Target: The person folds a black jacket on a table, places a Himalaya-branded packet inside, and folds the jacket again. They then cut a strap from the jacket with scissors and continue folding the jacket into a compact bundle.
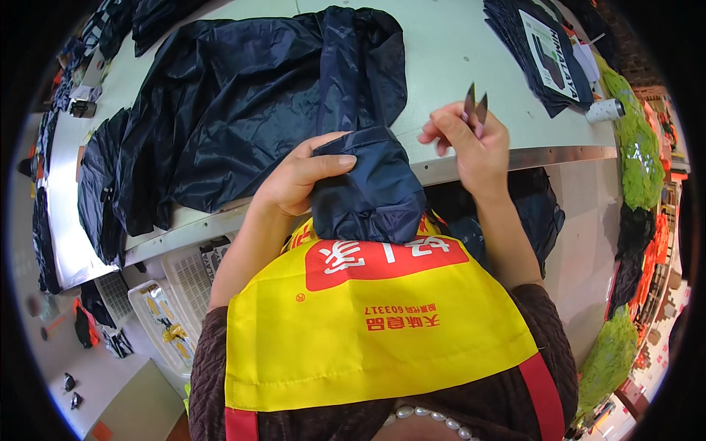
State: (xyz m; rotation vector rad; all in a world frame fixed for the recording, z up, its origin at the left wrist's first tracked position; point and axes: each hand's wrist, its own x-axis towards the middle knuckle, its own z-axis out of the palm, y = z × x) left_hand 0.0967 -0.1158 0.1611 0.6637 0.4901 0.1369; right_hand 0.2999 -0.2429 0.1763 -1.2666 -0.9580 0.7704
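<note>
My left hand (294,180) grips the edge of a dark navy fabric pouch or garment part (373,180), with the thumb lying on top. The fabric hangs over the table's front edge against my apron, and it seems to join the larger dark garment (228,110) spread on the table. To the right of it, my right hand (482,154) is raised, closed around a pair of thread snips (471,105). Their two pointed blades stick up past the fingers, slightly apart. The fingertips of that hand do not touch the fabric.
A stack of dark folded pieces with a printed card (548,55) lies at the far right of the pale table (441,51). Beside it is a white thread spool (605,111). White plastic baskets (187,272) stand below left. Lime-green material (632,140) is heaped at the right.
</note>
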